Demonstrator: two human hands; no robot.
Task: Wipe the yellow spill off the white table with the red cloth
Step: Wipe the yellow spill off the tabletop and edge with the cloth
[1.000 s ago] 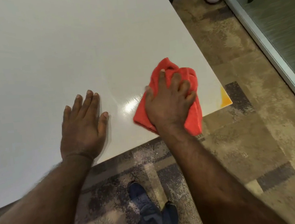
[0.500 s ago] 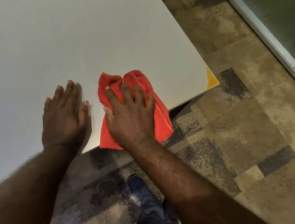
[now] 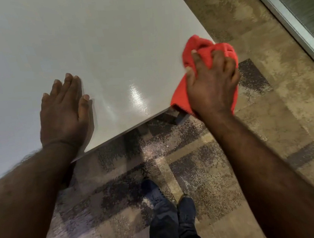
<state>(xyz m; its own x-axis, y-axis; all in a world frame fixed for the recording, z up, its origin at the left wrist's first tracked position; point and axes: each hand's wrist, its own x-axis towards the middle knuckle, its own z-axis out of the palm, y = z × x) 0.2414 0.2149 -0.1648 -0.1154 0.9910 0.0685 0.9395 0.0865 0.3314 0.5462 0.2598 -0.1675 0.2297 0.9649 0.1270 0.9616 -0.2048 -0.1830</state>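
Observation:
My right hand [image 3: 212, 82] presses the bunched red cloth [image 3: 202, 49] onto the near right corner of the white table [image 3: 103, 46], and the cloth hangs over the corner's edge. The yellow spill sat at that corner and is now hidden under the cloth and hand. My left hand [image 3: 64, 114] lies flat on the tabletop near the front edge, fingers spread, holding nothing. A wet sheen [image 3: 136, 95] shows on the table between my hands.
Patterned carpet floor [image 3: 271, 124] lies beyond the table's front and right edges. A metal frame with a glass wall [image 3: 287, 13] runs along the far right. My two dark shoes [image 3: 168, 202] stand on the floor below the table edge.
My right hand has swept the red cloth rightward from beside my left hand to the table's corner, covering the yellow spill. My left hand has stayed flat in place.

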